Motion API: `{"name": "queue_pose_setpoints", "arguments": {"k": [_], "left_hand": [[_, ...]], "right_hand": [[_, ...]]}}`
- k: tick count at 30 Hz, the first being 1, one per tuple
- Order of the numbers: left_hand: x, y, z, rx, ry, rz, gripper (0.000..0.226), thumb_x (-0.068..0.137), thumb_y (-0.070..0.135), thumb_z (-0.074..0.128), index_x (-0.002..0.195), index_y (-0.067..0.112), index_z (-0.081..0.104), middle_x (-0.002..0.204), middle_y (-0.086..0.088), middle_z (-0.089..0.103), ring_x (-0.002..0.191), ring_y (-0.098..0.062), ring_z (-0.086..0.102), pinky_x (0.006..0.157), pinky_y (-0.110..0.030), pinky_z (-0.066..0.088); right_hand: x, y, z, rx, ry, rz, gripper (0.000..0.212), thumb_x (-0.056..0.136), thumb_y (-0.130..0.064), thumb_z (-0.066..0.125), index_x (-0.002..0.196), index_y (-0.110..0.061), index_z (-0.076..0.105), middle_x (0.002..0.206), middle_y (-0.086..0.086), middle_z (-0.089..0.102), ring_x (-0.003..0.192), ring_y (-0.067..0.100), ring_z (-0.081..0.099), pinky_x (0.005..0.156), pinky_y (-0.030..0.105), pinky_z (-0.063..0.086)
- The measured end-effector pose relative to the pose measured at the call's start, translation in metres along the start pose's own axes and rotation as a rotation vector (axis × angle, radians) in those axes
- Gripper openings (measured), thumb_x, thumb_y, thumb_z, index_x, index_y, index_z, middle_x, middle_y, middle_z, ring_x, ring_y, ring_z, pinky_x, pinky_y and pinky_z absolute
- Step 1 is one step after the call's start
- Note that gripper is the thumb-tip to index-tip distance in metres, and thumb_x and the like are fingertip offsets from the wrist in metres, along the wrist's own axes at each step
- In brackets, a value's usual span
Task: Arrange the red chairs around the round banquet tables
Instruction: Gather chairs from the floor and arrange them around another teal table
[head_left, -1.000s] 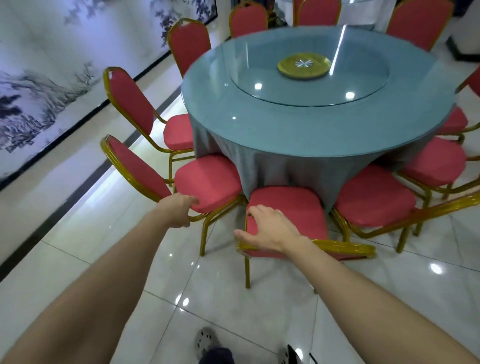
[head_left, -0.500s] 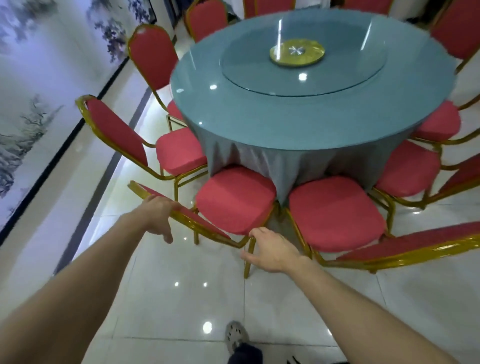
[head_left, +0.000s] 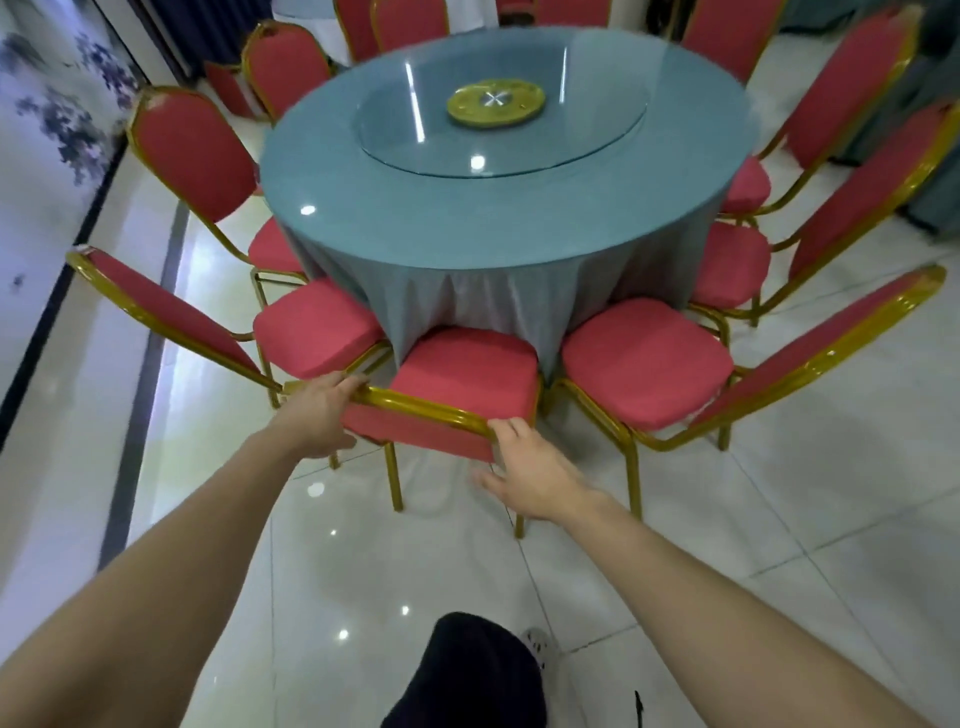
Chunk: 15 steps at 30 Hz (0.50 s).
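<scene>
Red chairs (head_left: 732, 265) ringed the round worktop (head_left: 493, 223) in the head view, their seats turned in toward its hanging blue-grey cloth. The nearest chair (head_left: 467, 376) stood directly in front of you, the front of its seat pushed up to the cloth's hem. You looked down on its backrest from above, so the gold top rail (head_left: 426, 408) ran across between your arms.

Your left-hand grip (head_left: 319, 415) was closed on the left corner of that rail, fingers curled over the top. Your right-hand grip (head_left: 530, 470) met the rail's right corner with its fingertips (head_left: 506, 427), thumb spread away below. It was blurred, and you could not tell whether it clasped the rail or only touched it.

One neighbouring chair (head_left: 317, 330) sat just beside on the left and another (head_left: 644, 364) just beside on the right, both seats against the cloth. On the worktop lay a glass turntable (head_left: 571, 140) with a gold hub (head_left: 496, 104) at its middle.

The floor (head_left: 395, 566) was glossy pale tile, and an ink painting (head_left: 47, 119) covered the wall on your left. Your dark-clad knee (head_left: 467, 670) and a shoe (head_left: 537, 644) showed near the bottom edge.
</scene>
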<state>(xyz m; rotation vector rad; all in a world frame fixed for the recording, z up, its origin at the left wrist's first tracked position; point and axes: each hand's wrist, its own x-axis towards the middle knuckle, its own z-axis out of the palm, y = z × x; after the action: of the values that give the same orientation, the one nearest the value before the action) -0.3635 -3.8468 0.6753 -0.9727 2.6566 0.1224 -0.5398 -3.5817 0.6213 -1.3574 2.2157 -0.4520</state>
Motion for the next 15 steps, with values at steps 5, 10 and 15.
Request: {"name": "queue_pose_setpoints", "arguments": {"k": [5, 10, 15], "left_hand": [[0.020, -0.026, -0.008, -0.023, -0.027, 0.134, 0.066, 0.079, 0.038, 0.090, 0.137, 0.033, 0.059, 0.121, 0.005, 0.067, 0.109, -0.021, 0.064, 0.098, -0.041, 0.056], [0.072, -0.083, 0.011, -0.062, -0.197, 0.141, 0.038, 0.084, 0.021, 0.087, 0.114, 0.035, 0.068, 0.098, 0.010, 0.071, 0.092, -0.014, 0.069, 0.089, -0.039, 0.062], [0.112, -0.125, 0.033, 0.041, -0.192, 0.262, 0.028, 0.089, 0.017, 0.069, 0.105, 0.039, 0.074, 0.085, 0.011, 0.071, 0.083, -0.016, 0.069, 0.077, -0.038, 0.061]], "right_hand": [[-0.004, -0.030, 0.034, 0.032, 0.120, 0.056, 0.090, 0.103, -0.052, 0.063, 0.168, -0.010, 0.019, 0.170, 0.010, 0.026, 0.160, 0.028, 0.022, 0.130, 0.044, 0.024], [0.066, -0.062, 0.051, -0.075, 0.136, 0.134, 0.102, 0.100, -0.065, 0.057, 0.170, -0.012, 0.007, 0.175, 0.009, 0.019, 0.164, 0.027, 0.008, 0.133, 0.051, 0.006], [0.121, -0.086, 0.063, -0.129, 0.202, 0.277, 0.068, 0.093, -0.080, 0.047, 0.134, -0.027, 0.049, 0.127, -0.001, 0.055, 0.127, 0.028, 0.052, 0.119, 0.053, 0.029]]}}
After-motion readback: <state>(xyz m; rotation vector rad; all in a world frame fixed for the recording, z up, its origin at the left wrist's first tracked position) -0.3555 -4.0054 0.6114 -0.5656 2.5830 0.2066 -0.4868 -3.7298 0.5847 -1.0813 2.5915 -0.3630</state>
